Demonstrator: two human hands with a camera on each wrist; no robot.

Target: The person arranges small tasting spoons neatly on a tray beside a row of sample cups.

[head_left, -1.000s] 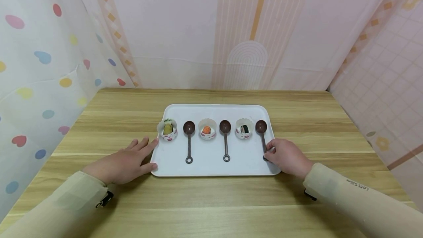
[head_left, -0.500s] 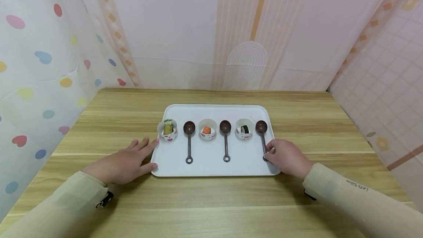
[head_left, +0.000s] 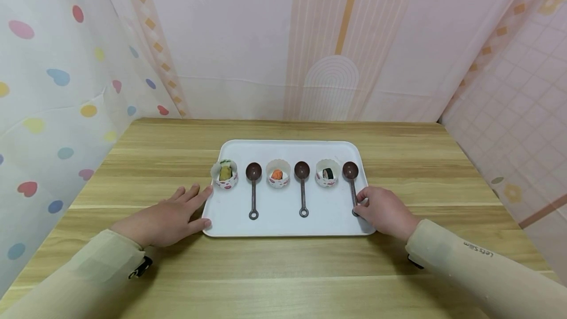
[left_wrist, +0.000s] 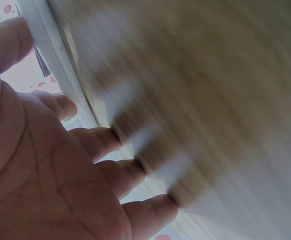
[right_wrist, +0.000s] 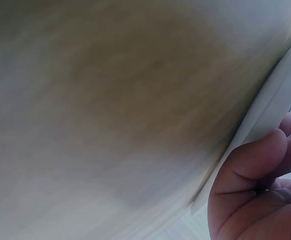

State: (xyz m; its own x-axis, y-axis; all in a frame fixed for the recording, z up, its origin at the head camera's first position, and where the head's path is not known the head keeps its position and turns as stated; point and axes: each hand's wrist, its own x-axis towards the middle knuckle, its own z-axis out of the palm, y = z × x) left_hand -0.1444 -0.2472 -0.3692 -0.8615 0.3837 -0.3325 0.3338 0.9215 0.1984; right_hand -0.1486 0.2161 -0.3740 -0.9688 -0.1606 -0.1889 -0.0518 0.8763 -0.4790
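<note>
A white tray (head_left: 276, 228) bears three paper cupcake cups and three brown measuring spoons in an alternating row. The left cup (head_left: 226, 184) holds a greenish-yellow piece, the middle cup (head_left: 278, 183) an orange-topped piece, the right cup (head_left: 328, 181) a toy sushi roll (head_left: 328, 174). My left hand (head_left: 166, 220) lies spread on the table, thumb and index tips at the tray's left edge. With curled fingers, my right hand (head_left: 387, 213) pinches the handle end of the rightmost measuring spoon (head_left: 350, 171); its handle's tip is partly covered. In the right wrist view, bent fingers overlap the tray rim (right_wrist: 255, 125).
Left of centre lies one measuring spoon (head_left: 254, 171), and another measuring spoon (head_left: 302, 170) lies between the middle and right cups. The wooden table (head_left: 283, 274) extends around the tray. Patterned curtains (head_left: 239, 38) hang behind it and at both sides.
</note>
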